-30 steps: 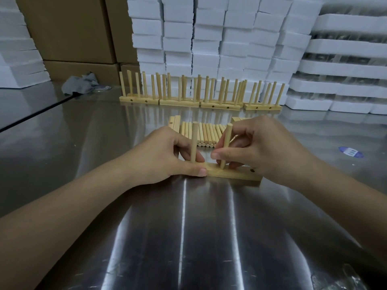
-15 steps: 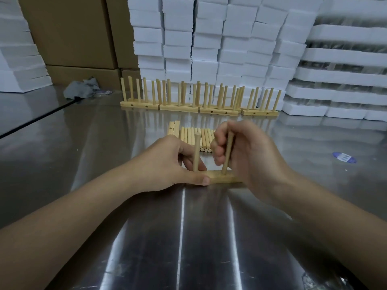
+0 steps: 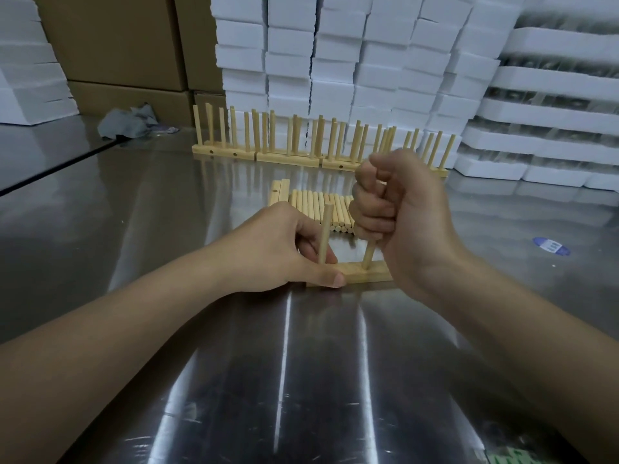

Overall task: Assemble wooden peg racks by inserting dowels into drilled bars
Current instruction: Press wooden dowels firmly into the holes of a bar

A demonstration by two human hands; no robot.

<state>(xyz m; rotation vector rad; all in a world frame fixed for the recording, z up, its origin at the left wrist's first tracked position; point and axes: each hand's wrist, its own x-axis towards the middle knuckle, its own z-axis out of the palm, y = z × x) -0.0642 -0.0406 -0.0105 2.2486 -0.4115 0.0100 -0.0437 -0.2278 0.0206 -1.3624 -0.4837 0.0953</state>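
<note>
The drilled bar (image 3: 360,275) is being pinned by the left hand (image 3: 281,249) while a dowel (image 3: 369,255), fisted in the right hand (image 3: 395,212), is best being driven straight down.

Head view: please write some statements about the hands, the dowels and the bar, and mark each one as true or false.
1. The right hand grips a dowel whose lower end meets the bar. True.
2. The left hand is lifted off the bar. False: it holds the bar's left end.
3. A second dowel stands upright in the bar. True.
4. The loose dowels lie nearer the person than the bar. False: they lie behind it.
5. The grey cloth lies right of the finished racks. False: it lies to their left.
</note>
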